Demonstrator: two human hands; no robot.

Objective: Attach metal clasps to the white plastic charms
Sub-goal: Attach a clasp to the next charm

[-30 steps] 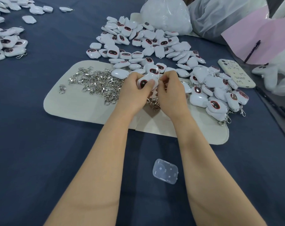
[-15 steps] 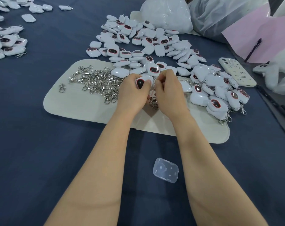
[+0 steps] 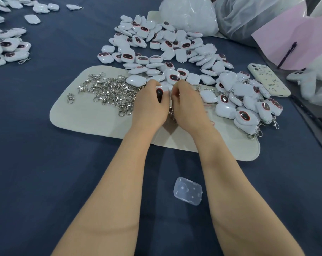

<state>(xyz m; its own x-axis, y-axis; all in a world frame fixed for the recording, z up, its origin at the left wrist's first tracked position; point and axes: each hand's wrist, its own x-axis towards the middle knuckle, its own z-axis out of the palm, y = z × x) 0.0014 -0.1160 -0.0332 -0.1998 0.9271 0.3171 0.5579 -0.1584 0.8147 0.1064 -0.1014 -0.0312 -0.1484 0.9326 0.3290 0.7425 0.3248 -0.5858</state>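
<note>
My left hand (image 3: pixel 149 106) grips a white charm (image 3: pixel 160 92) with a dark oval face, held over the cream mat (image 3: pixel 82 117). My right hand (image 3: pixel 187 106) is curled right beside it, fingertips pinching at the charm's edge; a metal clasp (image 3: pixel 172 115) dangles between the two hands, mostly hidden. A heap of silver clasps (image 3: pixel 110 91) lies on the mat to the left. A big pile of loose white charms (image 3: pixel 165 48) spreads behind the hands. Charms with clasps on them (image 3: pixel 248 111) are piled at the right.
A phone (image 3: pixel 268 80) lies at the right past the charms. A clear plastic case (image 3: pixel 187 190) sits on the blue cloth between my forearms. More charms (image 3: pixel 7 50) lie at far left. White bags (image 3: pixel 189 15) and pink paper (image 3: pixel 300 43) stand at the back right.
The charm in my left hand has turned so its dark face stands more upright. Both hands have stayed close together over the mat.
</note>
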